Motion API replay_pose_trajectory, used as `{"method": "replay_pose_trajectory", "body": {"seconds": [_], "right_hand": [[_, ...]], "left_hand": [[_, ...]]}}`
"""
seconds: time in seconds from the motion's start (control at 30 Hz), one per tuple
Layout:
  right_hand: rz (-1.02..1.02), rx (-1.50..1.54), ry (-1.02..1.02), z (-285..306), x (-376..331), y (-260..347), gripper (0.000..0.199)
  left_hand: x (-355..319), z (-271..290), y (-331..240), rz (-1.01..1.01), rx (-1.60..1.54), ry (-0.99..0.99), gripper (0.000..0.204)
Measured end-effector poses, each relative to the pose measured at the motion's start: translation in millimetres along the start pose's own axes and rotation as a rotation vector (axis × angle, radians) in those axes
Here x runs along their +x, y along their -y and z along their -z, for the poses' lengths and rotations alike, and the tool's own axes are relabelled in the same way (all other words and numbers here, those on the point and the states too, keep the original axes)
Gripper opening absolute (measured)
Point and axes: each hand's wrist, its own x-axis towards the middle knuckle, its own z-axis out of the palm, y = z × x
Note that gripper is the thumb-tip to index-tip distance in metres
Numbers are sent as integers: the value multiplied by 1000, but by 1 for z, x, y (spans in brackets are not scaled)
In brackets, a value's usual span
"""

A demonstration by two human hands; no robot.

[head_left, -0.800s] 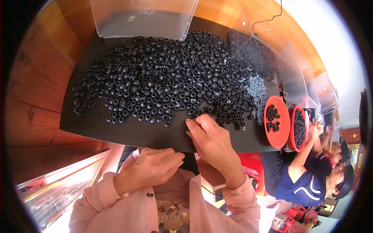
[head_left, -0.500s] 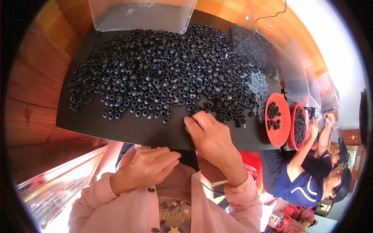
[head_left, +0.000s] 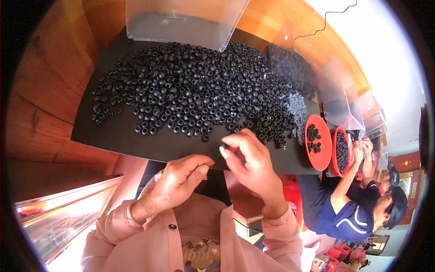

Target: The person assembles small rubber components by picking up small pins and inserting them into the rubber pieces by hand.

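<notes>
A wide heap of small round black hollow pieces [head_left: 190, 90] covers much of the dark tabletop [head_left: 131, 147]. At the heap's near edge, my right hand [head_left: 253, 158] pinches one small black piece [head_left: 224, 146] between thumb and fingertip. My left hand [head_left: 179, 181] is closed in front of the table's near edge, thumb pressed against the curled fingers; whatever it may hold is hidden. Smaller black ring-like pieces [head_left: 267, 127] lie beyond my right hand. Beside them is a patch of tiny grey pieces [head_left: 297, 111], possibly springs.
A red bowl [head_left: 318, 158] with some black pieces stands at the table's right, beside a fuller red bowl [head_left: 336, 165]. A clear plastic bin [head_left: 181, 29] stands at the far side, more clear bins [head_left: 342, 106] at right. A co-worker [head_left: 349, 204] in dark blue works there.
My right hand has drawn back slightly from the heap and turned, now showing a small black piece in its fingertips. My left hand has risen a little and its fingers have closed.
</notes>
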Motion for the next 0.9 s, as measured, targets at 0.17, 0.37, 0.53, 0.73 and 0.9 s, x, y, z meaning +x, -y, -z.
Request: {"method": "replay_pose_trajectory", "body": {"seconds": [0.17,0.37,0.53,0.73,0.9], "right_hand": [[-33,343,28,-12,-6,19,17],[139,51,-90,-19,-11,14,28],[38,22,-6,-15,-12,14,29],[66,-12,-6,10,28,-25,15],[117,-413,248,4,53,-35,14]], "left_hand": [[15,6,-7,333,-680,191,29],[19,2,5,315,-772,162,32],[21,7,5,345,-761,224,28],[36,23,1,443,-595,88,17],[41,23,12,459,-753,-60,16]]}}
